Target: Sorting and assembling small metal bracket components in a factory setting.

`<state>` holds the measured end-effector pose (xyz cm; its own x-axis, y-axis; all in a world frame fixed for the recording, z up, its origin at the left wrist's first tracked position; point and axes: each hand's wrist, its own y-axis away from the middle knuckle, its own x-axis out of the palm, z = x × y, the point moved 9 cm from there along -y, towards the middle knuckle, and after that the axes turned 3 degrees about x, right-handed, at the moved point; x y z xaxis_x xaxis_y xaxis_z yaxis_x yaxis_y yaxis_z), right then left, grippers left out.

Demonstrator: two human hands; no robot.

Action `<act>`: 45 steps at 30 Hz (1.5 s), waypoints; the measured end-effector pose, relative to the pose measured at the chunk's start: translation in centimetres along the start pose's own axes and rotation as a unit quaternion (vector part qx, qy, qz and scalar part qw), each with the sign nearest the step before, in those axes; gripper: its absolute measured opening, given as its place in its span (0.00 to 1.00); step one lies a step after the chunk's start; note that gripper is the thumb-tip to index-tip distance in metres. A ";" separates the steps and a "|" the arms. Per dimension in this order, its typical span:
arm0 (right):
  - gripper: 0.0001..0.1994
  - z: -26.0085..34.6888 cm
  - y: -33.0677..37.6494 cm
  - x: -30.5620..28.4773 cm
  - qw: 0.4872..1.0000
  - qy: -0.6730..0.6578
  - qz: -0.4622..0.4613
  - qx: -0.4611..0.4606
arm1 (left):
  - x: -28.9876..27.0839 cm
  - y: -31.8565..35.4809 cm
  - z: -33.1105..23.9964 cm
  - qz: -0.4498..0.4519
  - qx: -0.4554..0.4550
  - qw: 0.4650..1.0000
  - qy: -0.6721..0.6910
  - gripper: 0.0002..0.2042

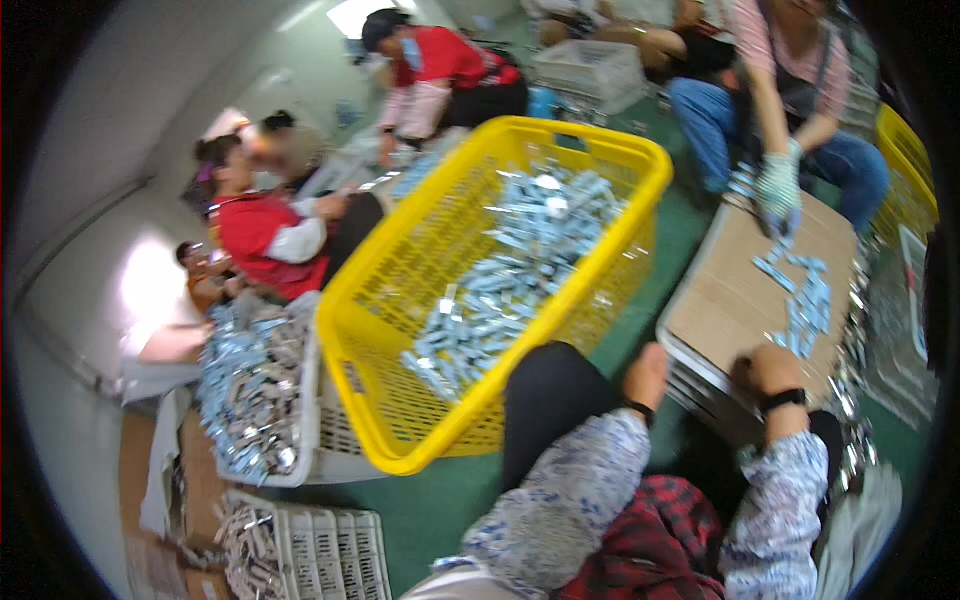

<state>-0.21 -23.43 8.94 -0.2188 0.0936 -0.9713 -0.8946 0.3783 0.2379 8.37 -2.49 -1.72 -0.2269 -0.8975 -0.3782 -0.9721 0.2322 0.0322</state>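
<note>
My left hand (646, 374) is at the near left corner of a low crate stack topped with a brown cardboard sheet (705, 300). My right hand (774, 370) bends over the sheet's near edge. Blur and the angle hide the fingers of both hands, so any grip is unclear. Small light-blue wrapped strips (805, 305) lie loose on the cardboard just beyond my right hand. Across from me, a co-worker's gloved hand (778, 190) reaches down to the far edge of the sheet, by a few more strips.
Left of my knees stands a large yellow basket (400, 455) partly filled with blue strips (540, 240). Beyond it are a heaped white crate (305, 400) and another white crate (340, 545). Shiny pieces (853, 400) line the right side. Several people sit around.
</note>
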 end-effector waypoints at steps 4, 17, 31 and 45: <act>0.13 2.6 0.2 -2.2 0.999 -0.005 0.040 0.014 | -1.4 -1.9 2.8 -0.038 0.103 0.992 0.065 0.13; 0.11 0.9 0.6 -1.2 0.998 -0.018 0.041 0.048 | -0.5 -0.2 -0.1 0.018 -0.009 0.998 0.052 0.13; 0.11 1.1 0.2 -0.9 0.998 -0.014 0.041 0.040 | -0.6 0.0 -0.2 0.020 -0.025 0.997 0.070 0.13; 0.11 1.1 0.4 -1.2 0.999 -0.020 0.029 0.037 | -0.9 0.0 -0.6 0.010 -0.015 0.998 0.056 0.13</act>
<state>0.14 -22.39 10.16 -0.2526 0.1529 -0.9554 -0.8489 0.4388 0.2947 8.54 -1.94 -0.86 -0.2504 -0.9291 -0.2722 -0.9681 0.2413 0.0667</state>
